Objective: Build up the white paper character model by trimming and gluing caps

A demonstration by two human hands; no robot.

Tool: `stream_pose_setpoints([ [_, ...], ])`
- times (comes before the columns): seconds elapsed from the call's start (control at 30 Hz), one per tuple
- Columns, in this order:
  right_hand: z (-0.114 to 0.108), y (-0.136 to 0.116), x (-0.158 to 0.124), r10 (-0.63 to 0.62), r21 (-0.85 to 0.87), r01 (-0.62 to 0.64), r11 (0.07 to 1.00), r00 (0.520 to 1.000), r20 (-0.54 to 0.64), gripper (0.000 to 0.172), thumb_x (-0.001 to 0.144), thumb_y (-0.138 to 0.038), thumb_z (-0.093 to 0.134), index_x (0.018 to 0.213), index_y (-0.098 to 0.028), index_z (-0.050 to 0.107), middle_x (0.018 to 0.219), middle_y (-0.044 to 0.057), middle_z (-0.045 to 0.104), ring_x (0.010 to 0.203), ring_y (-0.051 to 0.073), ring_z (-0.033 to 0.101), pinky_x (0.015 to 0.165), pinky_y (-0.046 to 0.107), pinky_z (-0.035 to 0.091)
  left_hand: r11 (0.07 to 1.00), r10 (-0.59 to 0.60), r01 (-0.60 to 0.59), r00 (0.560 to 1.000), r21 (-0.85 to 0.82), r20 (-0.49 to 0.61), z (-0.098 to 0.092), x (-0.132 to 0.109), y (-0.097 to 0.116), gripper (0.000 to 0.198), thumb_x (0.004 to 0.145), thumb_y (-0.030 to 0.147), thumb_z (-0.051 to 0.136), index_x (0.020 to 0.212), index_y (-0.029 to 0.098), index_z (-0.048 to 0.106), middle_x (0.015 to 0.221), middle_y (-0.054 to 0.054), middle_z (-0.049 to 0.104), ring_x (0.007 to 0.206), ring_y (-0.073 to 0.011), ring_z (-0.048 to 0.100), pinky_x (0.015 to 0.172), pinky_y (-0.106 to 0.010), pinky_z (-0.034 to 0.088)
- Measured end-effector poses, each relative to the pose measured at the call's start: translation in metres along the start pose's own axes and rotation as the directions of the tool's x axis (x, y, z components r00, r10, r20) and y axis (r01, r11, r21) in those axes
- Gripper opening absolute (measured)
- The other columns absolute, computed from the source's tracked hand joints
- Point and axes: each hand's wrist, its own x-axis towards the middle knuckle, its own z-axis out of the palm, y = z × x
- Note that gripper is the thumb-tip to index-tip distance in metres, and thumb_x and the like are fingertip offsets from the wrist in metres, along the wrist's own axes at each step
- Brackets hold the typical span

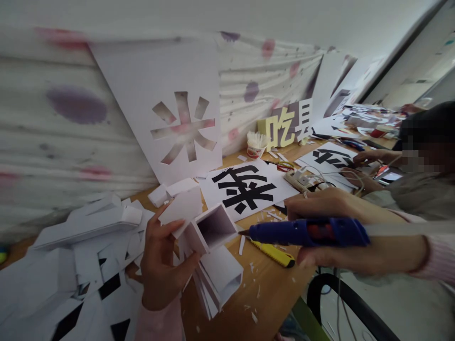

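My left hand [165, 258] is closed around a white board letter piece [216, 270], built of folded walls with a square hollow opening facing right. In my right hand [330, 208] is a blue hot glue gun [309, 232], held level with its dark tip pointing left. That tip is at the right edge of the square opening; whether it touches cannot be made out. Below the glue gun, a yellow utility knife [273, 253] lies on the wooden table [263, 303]. Behind the piece lies a white sheet [209, 189] with a black printed character.
White board offcuts [95, 237] pile up at the left. A board with a cut-out character [131, 80] leans on the wall cloth. Farther back are a cup of white strips [256, 147], a yellow-faced letter [280, 130] and a power strip [296, 180]. Another person [426, 156] works at right.
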Motion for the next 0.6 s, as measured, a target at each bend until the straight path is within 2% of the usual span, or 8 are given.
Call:
stream_pose_setpoints([
  [0.1, 0.0, -0.005, -0.003, -0.004, -0.023, 0.006, 1.0, 0.997, 0.078, 0.044, 0.083, -0.066, 0.065, 0.072, -0.024, 0.057, 0.062, -0.001, 0.058, 0.051, 0.013, 0.05, 0.046, 0.029, 0.034, 1.0, -0.015, 0.015, 1.0, 0.008, 0.005, 0.001, 0.001, 0.004, 0.06, 0.06, 0.006, 0.085, 0.114, 0.026, 0.066, 0.151, -0.008, 0.044, 0.144, -0.0347, 0.04, 0.11, -0.049, 0.05],
  [0.2, 0.001, -0.008, -0.004, -0.019, 0.007, 0.018, 1.0, 0.994, 0.108, 0.04, 0.082, -0.062, 0.068, 0.074, -0.024, 0.058, 0.065, -0.001, 0.06, 0.054, 0.014, 0.053, 0.048, 0.029, 0.036, 1.0, -0.023, 0.022, 1.0, 0.003, 0.021, 0.002, 0.002, 0.005, 0.057, 0.063, 0.006, 0.083, 0.113, 0.027, 0.066, 0.149, -0.008, 0.045, 0.144, -0.0344, 0.041, 0.113, -0.052, 0.047],
  [0.37, 0.006, -0.014, -0.002, 0.061, 0.162, -0.066, 0.985, 0.997, 0.036, 0.056, 0.079, -0.079, 0.056, 0.07, -0.024, 0.061, 0.057, -0.002, 0.055, 0.05, 0.013, 0.048, 0.045, 0.027, 0.038, 1.0, 0.007, -0.007, 0.999, -0.001, 0.044, 0.002, 0.001, 0.003, 0.063, 0.061, 0.001, 0.081, 0.117, 0.026, 0.065, 0.148, -0.009, 0.045, 0.144, -0.0324, 0.04, 0.118, -0.051, 0.041],
  [0.47, 0.01, -0.017, 0.001, 0.101, 0.218, -0.099, 0.971, 0.995, 0.002, 0.061, 0.074, -0.085, 0.054, 0.067, -0.025, 0.062, 0.055, -0.002, 0.053, 0.051, 0.014, 0.047, 0.044, 0.027, 0.039, 1.0, 0.007, -0.007, 0.999, 0.01, 0.047, 0.001, 0.0, 0.002, 0.064, 0.062, 0.002, 0.081, 0.119, 0.026, 0.065, 0.149, -0.01, 0.044, 0.143, -0.0334, 0.041, 0.116, -0.053, 0.042],
  [0.6, 0.017, -0.02, 0.007, 0.086, 0.288, -0.098, 0.953, 0.995, 0.054, 0.061, 0.076, -0.084, 0.054, 0.072, -0.023, 0.064, 0.059, -0.002, 0.056, 0.051, 0.013, 0.049, 0.044, 0.026, 0.038, 0.999, 0.017, -0.019, 0.999, 0.036, 0.052, 0.002, -0.001, 0.002, 0.062, 0.064, 0.002, 0.079, 0.119, 0.027, 0.064, 0.15, -0.01, 0.043, 0.144, -0.0332, 0.04, 0.116, -0.052, 0.042],
])
